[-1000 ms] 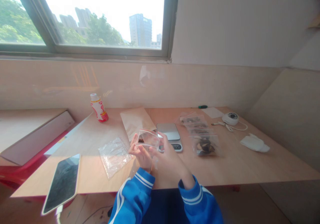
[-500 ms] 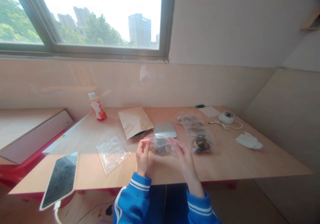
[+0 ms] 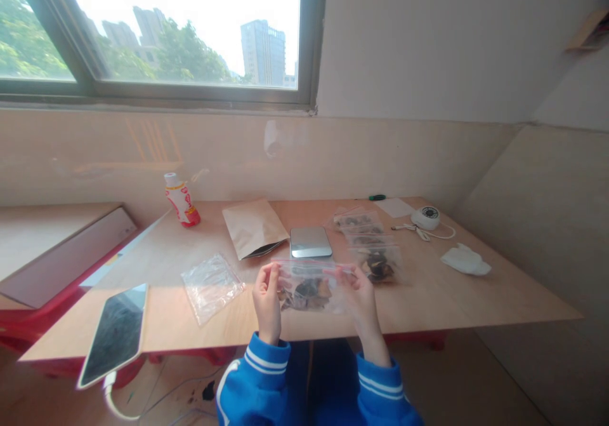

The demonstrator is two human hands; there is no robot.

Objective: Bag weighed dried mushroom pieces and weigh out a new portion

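Observation:
A clear zip bag with dark and brown dried pieces inside is stretched between my two hands, over the table's front part. My left hand pinches its upper left corner between thumb and fingers. At the upper right corner, my right hand has its fingers closed on the bag. Just behind the bag lies a flat silver scale. To the right, several similar filled zip bags overlap in a row. A brown paper pouch lies left of the scale, its mouth gaping toward me.
An empty clear plastic bag lies left of my hands. Further left are a tablet with a cable, overhanging the table edge, and a red-and-white bottle. On the right are a white round device and a crumpled white tissue.
The bag's top edge, bowed apart before, is now drawn nearly straight between my hands. The bag hangs more upright and its contents show more. The view has shifted slightly.

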